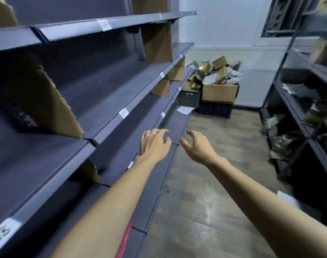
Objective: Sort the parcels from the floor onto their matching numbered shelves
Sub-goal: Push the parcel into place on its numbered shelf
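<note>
Both hands empty. Left hand [155,141] is reaching forward, fingers loosely spread, over the front edge of a low grey shelf [121,153]; whether it is touching the lip, cannot tell. Right hand [197,146] is hanging in the air just beside it, over the aisle floor [205,183], fingers loosely curled around nothing. The two hands are near each other but apart.

Parcels are lying well away at the far end of the aisle: a heap of small cardboard boxes spilling from an open carton [220,92], which is sitting on a dark crate [214,108], with a second dark crate [189,98] at its left. Loose parcels too jumbled to count.

Judgement: the person is between parcels, heading for the pile. Doing it well means taking one parcel, reading its number first, then checking it against the white labels on the shelf lips.

Count: two hands, two crates, one open carton. Nearest label [2,232] is handwritten, blurred. Several cardboard dividers standing on the left shelves, the near one [53,101]. A second rack [307,101] on the right is holding blurred goods.
</note>
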`<action>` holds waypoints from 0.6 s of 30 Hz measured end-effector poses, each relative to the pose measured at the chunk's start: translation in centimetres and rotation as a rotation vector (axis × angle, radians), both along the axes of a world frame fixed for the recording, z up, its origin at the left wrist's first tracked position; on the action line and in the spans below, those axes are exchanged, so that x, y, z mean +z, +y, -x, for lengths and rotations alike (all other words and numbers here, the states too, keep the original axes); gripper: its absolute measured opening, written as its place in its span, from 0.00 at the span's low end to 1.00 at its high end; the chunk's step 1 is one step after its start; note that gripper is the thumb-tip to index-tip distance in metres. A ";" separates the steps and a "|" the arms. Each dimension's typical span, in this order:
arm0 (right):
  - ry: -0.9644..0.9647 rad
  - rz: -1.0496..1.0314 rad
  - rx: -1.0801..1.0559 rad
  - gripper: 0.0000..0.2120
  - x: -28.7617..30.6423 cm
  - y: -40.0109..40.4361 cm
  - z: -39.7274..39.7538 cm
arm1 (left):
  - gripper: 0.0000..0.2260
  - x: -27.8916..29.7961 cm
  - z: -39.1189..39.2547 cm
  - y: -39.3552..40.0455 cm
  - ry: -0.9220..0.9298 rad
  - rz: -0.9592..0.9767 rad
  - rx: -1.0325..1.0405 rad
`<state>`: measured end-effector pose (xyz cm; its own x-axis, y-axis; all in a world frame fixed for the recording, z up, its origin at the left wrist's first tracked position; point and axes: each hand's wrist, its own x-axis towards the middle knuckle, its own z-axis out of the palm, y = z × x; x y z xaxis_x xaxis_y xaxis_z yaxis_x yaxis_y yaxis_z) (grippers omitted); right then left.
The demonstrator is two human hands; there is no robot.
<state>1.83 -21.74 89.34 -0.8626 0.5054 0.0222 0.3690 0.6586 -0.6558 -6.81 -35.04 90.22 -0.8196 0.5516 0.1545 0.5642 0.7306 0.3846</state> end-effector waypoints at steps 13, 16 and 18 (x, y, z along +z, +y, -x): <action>0.073 0.036 -0.339 0.27 2.9 28.7 14.7 | 0.21 3.1 18.8 32.7 -0.114 -0.022 -0.262; 0.091 0.053 -0.420 0.26 3.4 34.5 17.0 | 0.20 3.5 22.2 39.4 -0.097 0.029 -0.326; 0.085 0.045 -0.451 0.26 3.5 38.4 18.8 | 0.19 3.2 24.3 43.4 -0.100 0.051 -0.361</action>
<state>-17.01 16.63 92.79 -0.5526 0.8318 0.0526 0.5556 0.4147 -0.7206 -31.10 8.36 93.38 -0.5805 0.8128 0.0485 0.7507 0.5111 0.4187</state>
